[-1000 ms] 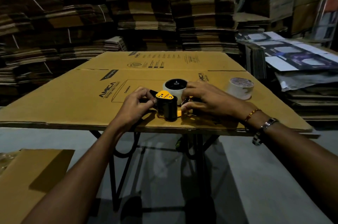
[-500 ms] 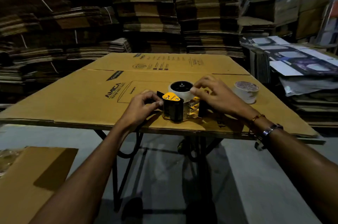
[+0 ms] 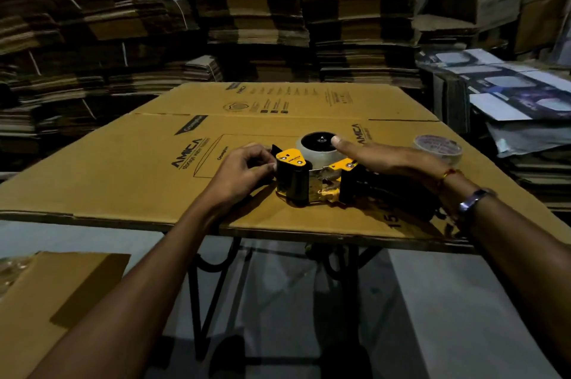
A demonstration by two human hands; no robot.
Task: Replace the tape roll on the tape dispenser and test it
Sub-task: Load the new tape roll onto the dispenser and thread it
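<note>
Now right hand has opened flat, one fingertip on mounted tape roll | left hand fingers curled, pinching tape dispenser front | roll looks seated, threading probably next

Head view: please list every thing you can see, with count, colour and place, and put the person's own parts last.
tape dispenser: one, black and yellow, lying on its side near the cardboard sheet's front edge
tape roll: one, clear with black hub, mounted on the dispenser
spare tape roll: one, pale, right side of the sheet
cardboard sheet: one, brown, printed, covering the table
flattened cartons: many stacks, brown, behind the table
printed boxes: several, white and blue, far right
left hand: fingers pinch the dispenser's left end
right hand: one finger extended onto the roll's hub
</note>
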